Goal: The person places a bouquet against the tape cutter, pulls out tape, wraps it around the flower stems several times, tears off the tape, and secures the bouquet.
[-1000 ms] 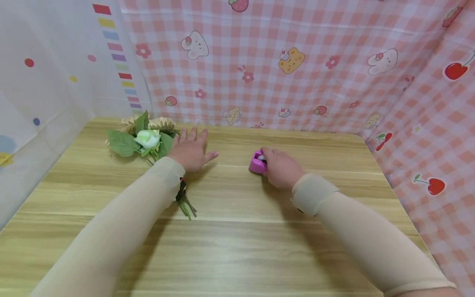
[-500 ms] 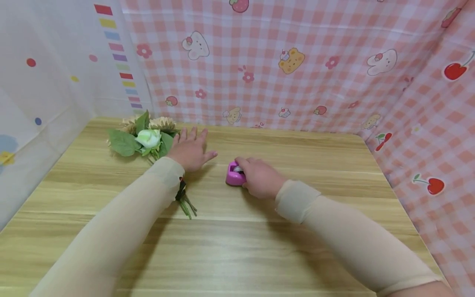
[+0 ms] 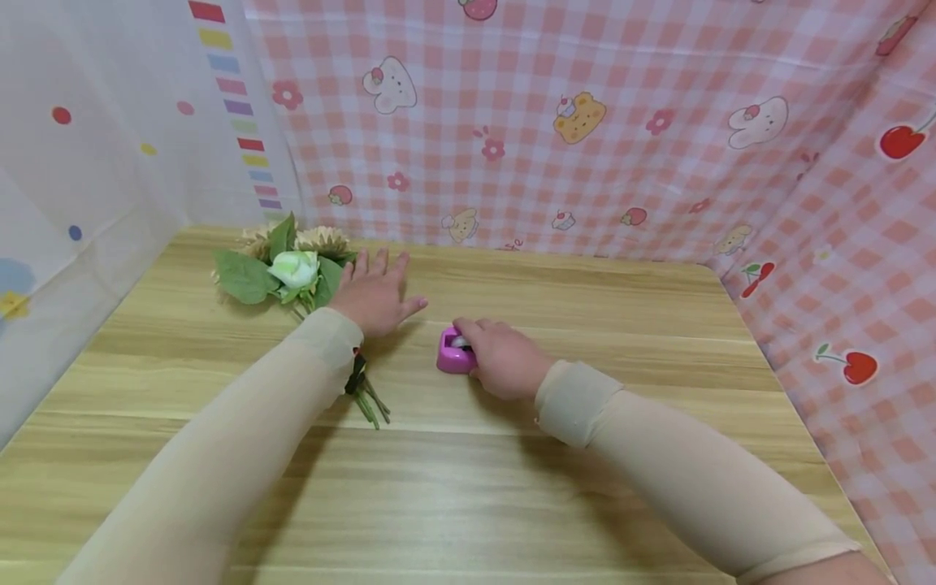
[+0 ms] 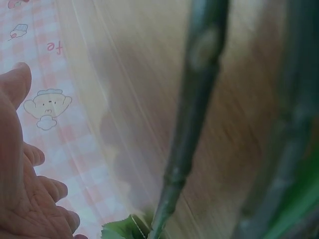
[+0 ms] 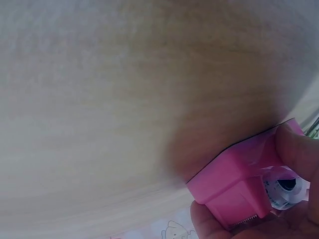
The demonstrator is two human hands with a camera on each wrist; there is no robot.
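- The pink tape dispenser (image 3: 452, 363) sits around the middle of the worktop (image 3: 439, 520), right of the flowers (image 3: 292, 270) and well short of the pink cloth (image 3: 621, 162) at the far side.
- The right hand (image 3: 504, 357) has its grip clamped on the dispenser from the right, with digits on opposite sides of the body.
- It looks like hard, smooth plastic: probably light, stiff and a little slick, unlikely to dent under a firm squeeze.
- The side walls seem the best hold, away from the cutting teeth (image 5: 245, 221) and clear of the roll of tape (image 5: 280, 200), which would likely turn if pressed.
- Its base faces down; whether it touches the wood I cannot tell. The long axis seems to run roughly left to right, the toothed end apparently toward the right, though the hand covers much of it.
- The left hand (image 3: 371, 296) has its grip apart, fingers straight and spread just right of the blooms, clasping nothing.
- The flowers point far left, their stems (image 3: 366, 402) running near and right beneath the left wrist. Leaves and petals look soft and easily crushed; the stems by the dark tie (image 3: 356, 375) seem the firmer place to hold.
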